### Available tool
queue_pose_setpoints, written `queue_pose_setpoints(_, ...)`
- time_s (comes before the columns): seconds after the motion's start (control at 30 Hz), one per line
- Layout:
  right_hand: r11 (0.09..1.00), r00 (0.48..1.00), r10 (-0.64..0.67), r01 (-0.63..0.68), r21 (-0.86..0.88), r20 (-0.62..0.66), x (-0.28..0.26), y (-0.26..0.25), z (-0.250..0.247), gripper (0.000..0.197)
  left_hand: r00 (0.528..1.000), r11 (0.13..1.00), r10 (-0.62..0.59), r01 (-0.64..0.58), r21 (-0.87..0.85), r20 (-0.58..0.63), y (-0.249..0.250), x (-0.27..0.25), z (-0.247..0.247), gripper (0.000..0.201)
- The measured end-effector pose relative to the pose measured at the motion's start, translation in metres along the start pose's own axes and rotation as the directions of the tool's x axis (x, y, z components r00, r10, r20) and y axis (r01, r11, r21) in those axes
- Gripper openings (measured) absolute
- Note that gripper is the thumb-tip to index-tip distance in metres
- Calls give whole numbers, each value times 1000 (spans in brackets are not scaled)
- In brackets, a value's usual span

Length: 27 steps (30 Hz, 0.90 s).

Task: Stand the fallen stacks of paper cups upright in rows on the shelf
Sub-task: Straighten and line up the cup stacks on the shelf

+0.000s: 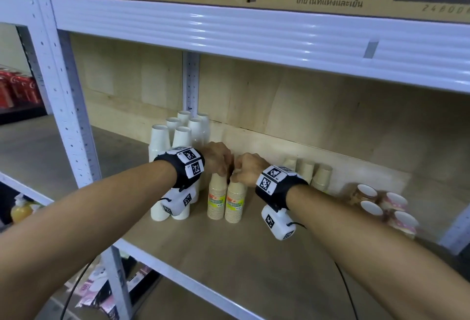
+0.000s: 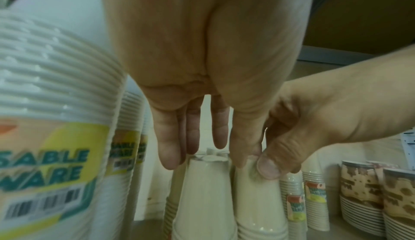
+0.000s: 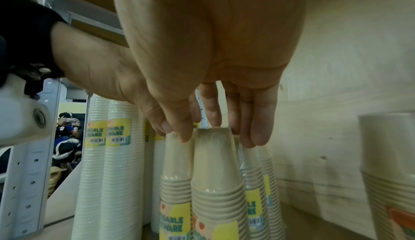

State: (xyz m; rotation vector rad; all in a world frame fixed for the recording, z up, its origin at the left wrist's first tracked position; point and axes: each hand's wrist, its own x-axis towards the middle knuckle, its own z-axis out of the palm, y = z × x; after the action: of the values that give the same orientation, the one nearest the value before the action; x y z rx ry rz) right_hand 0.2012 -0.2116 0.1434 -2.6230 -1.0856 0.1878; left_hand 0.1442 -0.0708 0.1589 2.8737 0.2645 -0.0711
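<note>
We pinch the tops of two tan stacks [image 1: 226,200] — left hand [image 1: 218,158], right hand [image 1: 248,167] — so a sideways nudge could topple them onto the near white stacks [image 1: 162,167].

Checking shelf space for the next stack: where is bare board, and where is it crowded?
Bare board runs along the shelf's front edge before the two tan stacks, and left of the white stacks toward the upright post. It is crowded where both hands meet on the tan tops, with the patterned cups lying to the right.
</note>
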Motion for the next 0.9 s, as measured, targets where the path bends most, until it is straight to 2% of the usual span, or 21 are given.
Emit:
queue_pose_setpoints(0.2, 1000, 999, -1, 0, -29, -37, 1, -2, 8, 20, 1000, 1000, 1, -1, -21, -16, -8, 1, 14, 18)
queue_pose_setpoints(0.4, 1000, 999, -1, 1, -1, -48, 1, -2, 10, 21, 999, 997, -8, 4, -78, -54, -10, -1, 19, 20)
queue_pose_setpoints(0.77, 998, 998, 1, 2, 65, -59, -9, 7, -2, 24, 999, 993, 11, -15, -118, -35, 4, 1, 12, 20)
queue_pose_setpoints(0.9, 998, 998, 29, -26, 57, -56, -20, 17, -18, 30, 999, 996, 41, -42, -84, -13, 23, 6, 5, 33)
